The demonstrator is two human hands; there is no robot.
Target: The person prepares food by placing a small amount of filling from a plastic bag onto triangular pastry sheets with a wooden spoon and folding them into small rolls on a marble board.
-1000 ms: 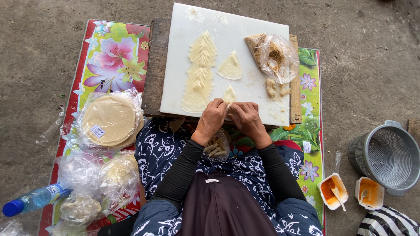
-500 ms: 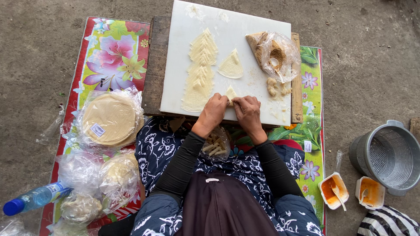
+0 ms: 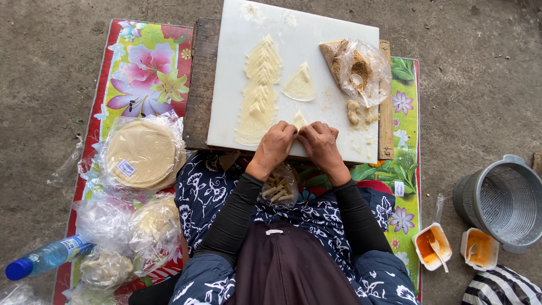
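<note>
1. Outdoors, it seems, the ground (image 3: 68,62) is bare grey concrete, rough and stained, running to every edge of the head view.
2. Spread on it is a mat (image 3: 141,73) printed with big pink flowers and green leaves, red at the border.
3. On the mat lies a dark wooden board (image 3: 199,85), and on that a white cutting board (image 3: 316,45) dusted with flour.
4. At the white board's near edge, the left hand (image 3: 275,146) and right hand (image 3: 320,144) meet with fingers curled in, pinching a small wrapper (image 3: 299,119) whose pale tip pokes out beyond the fingertips.
5. Just beyond them a row of cut wrappers (image 3: 259,90) overlaps up the board, with a single triangle (image 3: 300,85) beside it.
6. Near the right edge sits a filling bag (image 3: 355,70) with a spoon in it.
7. In the person's lap rests a small bag (image 3: 278,189) of what may be finished rolls; I cannot be sure.
8. Left on the mat are a round stack (image 3: 141,153) in plastic and a bottle (image 3: 42,258).
9. Right, on the concrete, stand two sauce tubs (image 3: 432,245) and a grey basket (image 3: 502,200).
</note>
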